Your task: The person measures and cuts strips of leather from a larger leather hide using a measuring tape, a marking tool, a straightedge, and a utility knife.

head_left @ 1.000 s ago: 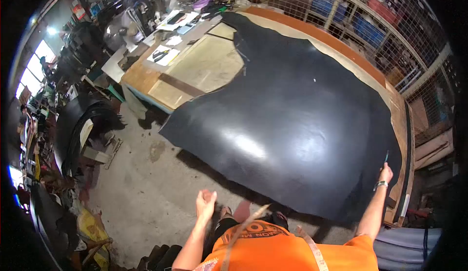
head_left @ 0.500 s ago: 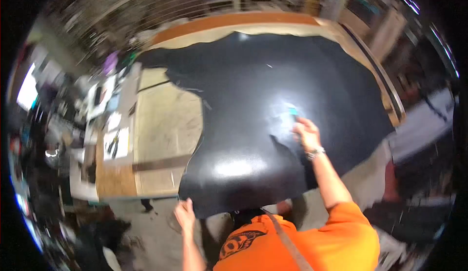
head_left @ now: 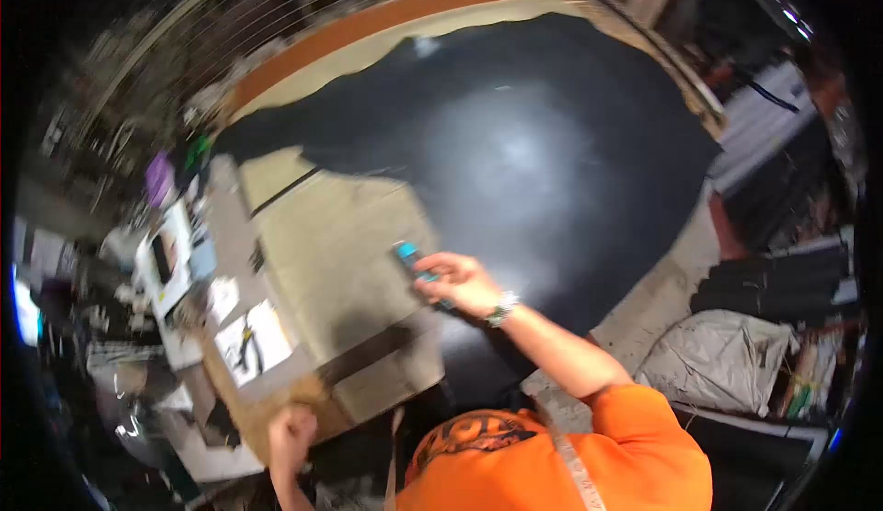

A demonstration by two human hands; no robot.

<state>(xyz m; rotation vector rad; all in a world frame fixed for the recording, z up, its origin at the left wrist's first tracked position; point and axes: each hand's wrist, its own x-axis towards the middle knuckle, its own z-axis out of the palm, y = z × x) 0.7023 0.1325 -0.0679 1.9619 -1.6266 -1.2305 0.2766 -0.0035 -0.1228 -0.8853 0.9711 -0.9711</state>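
My right hand (head_left: 457, 283) grips a dark hand tool (head_left: 407, 252) with teal parts, held over the bare left part of the table. A large black leather hide (head_left: 589, 180) covers most of the tabletop (head_left: 331, 235), and its near end hangs over the front edge beside my right forearm. My left hand (head_left: 292, 430) is curled, somewhat blurred, at the table's near left corner, apart from the hide. What its fingers may hold is hidden. Pliers (head_left: 246, 350) with dark handles rest on a white sheet (head_left: 276, 327) beyond that hand.
A measuring tape (head_left: 575, 474) hangs down my orange shirt. Along the far side runs a brown strip (head_left: 368, 28). Dark rolls (head_left: 763, 286) and a grey plastic-wrapped bundle (head_left: 727, 355) stand to the right. Papers and a white tray-like thing (head_left: 152, 263) lie at left.
My right hand has moved left with the tool, from over the hide to over the bare table. My left hand has left the hide's near edge and moved left and down. The view has turned.
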